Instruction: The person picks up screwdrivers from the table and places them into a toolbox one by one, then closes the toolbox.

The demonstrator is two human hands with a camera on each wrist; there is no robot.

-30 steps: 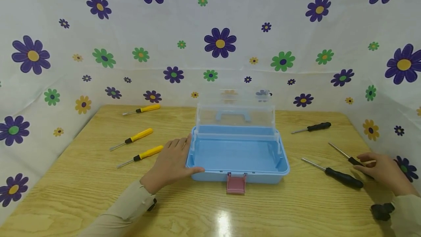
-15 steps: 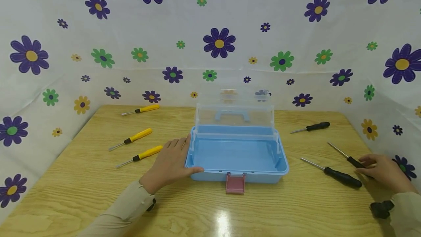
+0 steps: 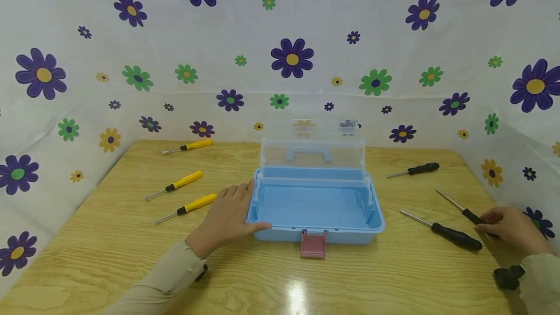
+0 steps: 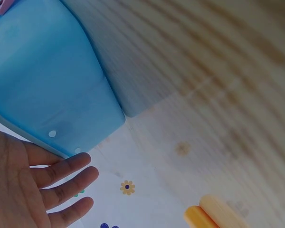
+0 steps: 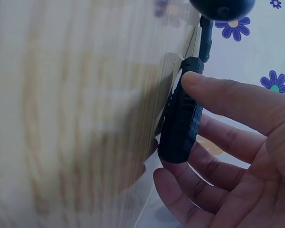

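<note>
A light blue toolbox point(image 3: 315, 205) stands with its clear lid point(image 3: 312, 152) raised and its pink latch point(image 3: 313, 246) hanging down in front. My left hand point(image 3: 225, 218) rests against the box's left end, its thumb over the front rim. In the left wrist view the fingers point(image 4: 66, 171) are spread and fairly straight beside the box wall. At the far right, my right hand point(image 3: 514, 227) pinches the black handle of a screwdriver point(image 5: 183, 114) between thumb and fingers. That screwdriver's shaft points away to the upper left, and it lies at table level.
Two more black-handled screwdrivers lie on the right: a thick one point(image 3: 455, 235) near my right hand and another point(image 3: 415, 170) farther back. Three yellow-handled screwdrivers, one being point(image 3: 188, 208), lie left of the box. Flowered cloth point(image 3: 236, 38) surrounds the wooden table point(image 3: 245, 276).
My right hand's fingers have drawn in around the screwdriver's handle, and the hand has shifted slightly. The left hand, the toolbox and the other screwdrivers stay put.
</note>
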